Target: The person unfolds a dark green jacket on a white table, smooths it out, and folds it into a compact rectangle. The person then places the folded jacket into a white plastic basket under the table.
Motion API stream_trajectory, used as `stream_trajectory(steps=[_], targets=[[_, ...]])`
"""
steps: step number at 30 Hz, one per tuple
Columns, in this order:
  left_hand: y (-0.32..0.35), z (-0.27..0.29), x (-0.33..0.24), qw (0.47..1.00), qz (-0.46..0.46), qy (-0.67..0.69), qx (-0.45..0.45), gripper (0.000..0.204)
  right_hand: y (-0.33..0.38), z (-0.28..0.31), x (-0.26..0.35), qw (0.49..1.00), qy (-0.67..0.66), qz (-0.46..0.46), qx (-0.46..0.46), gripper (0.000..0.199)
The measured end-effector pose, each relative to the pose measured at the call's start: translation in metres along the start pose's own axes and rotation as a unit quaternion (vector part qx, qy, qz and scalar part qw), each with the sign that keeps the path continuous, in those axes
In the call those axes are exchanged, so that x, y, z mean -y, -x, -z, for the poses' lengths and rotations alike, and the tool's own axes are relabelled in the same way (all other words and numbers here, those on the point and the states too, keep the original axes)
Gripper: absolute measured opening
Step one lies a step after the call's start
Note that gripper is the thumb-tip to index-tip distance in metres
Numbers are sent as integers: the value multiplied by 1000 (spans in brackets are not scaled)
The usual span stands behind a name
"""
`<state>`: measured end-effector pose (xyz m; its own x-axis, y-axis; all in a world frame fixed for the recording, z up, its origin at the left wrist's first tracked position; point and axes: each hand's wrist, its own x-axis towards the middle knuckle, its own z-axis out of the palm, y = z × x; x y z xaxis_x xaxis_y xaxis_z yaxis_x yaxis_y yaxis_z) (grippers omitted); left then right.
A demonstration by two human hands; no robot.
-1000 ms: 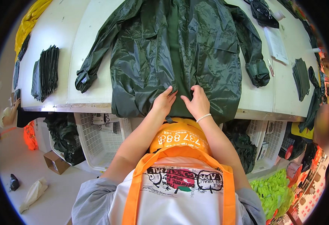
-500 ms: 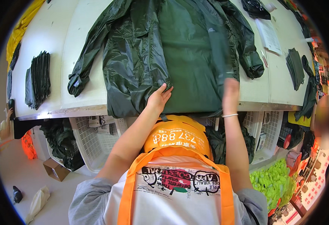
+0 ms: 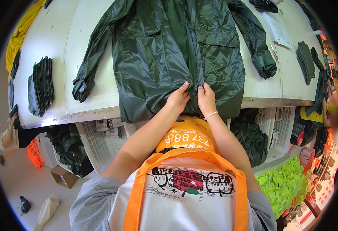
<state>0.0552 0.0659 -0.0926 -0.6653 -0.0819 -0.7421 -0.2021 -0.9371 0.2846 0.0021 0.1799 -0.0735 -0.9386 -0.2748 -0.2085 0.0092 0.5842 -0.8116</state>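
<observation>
- Left hand [image 3: 178, 98] and right hand [image 3: 206, 98] pinch the raincoat [image 3: 169, 50] front, 6 o'clock hem, on the table [image 3: 88, 77].
- Judgement — line both edges up flat, tug evenly.

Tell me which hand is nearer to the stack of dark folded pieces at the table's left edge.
Left. The left hand pinches the green raincoat hem, on the side toward the stack. The right hand grips the hem just beyond it, farther away.

A dark green nylon raincoat [image 3: 176, 50] lies spread on a white worktable [image 3: 88, 54] at upper centre, its hem hanging over the near edge. Both hands meet at that hem. A stack of folded dark cloth pieces [image 3: 42, 84] lies at the left; white slotted plastic crates [image 3: 96, 142] sit under the table.
</observation>
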Motion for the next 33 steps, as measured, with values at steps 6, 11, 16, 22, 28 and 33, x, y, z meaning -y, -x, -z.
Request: stream_trajectory(steps=[6,11,16,22,28,33], targets=[[3,4,-7,1000,8,-13,-11,31,-4,37,8,945,-322,-57,-14,13],[18,-3,-11,998,7,3,59,25,6,6,17,989,-138,19,53,13],[12,-3,-16,997,11,-75,29,27,3,0,1,991,-123,-24,40,14],[-4,-1,2,1000,12,-7,1,18,5,7,-5,992,15,55,-114,22],[-7,0,7,1000,-6,-16,-16,19,26,8,24,922,303,232,-62,14],[-6,-3,11,1000,-10,-8,-16,17,20,-4,12,978,200,54,34,12]])
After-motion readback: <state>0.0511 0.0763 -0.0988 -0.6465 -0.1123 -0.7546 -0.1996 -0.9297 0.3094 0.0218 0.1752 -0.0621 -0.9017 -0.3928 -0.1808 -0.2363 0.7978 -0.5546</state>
